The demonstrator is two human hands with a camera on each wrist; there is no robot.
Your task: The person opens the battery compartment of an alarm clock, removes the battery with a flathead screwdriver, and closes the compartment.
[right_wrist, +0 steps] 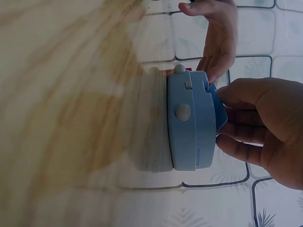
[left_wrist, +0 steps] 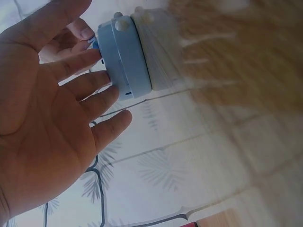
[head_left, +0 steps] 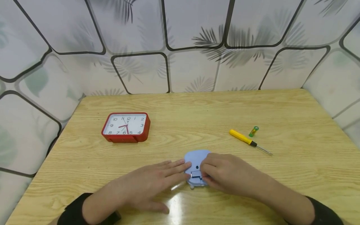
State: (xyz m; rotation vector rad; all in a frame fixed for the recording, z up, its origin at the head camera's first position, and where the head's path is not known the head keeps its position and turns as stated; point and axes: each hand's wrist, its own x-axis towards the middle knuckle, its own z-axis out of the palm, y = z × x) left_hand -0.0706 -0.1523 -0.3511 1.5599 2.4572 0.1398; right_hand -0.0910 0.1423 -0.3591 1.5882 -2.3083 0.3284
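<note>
A small pale blue clock (head_left: 197, 157) lies face down on the wooden table (head_left: 197, 115), near the front edge. My left hand (head_left: 166, 172) lies flat beside it, and its straight fingers (left_wrist: 102, 82) touch the clock's (left_wrist: 125, 56) left side. My right hand (head_left: 217, 172) has its fingers curled over the clock's back. In the right wrist view the right hand (right_wrist: 258, 127) pinches a darker blue piece (right_wrist: 215, 101) on the back of the clock (right_wrist: 189, 123). What lies under that piece is hidden.
A red square clock (head_left: 126, 127) stands at the back left of the table. A yellow-handled screwdriver (head_left: 244, 139) and a small green battery (head_left: 253, 131) lie to the right. Patterned walls close in the table on three sides.
</note>
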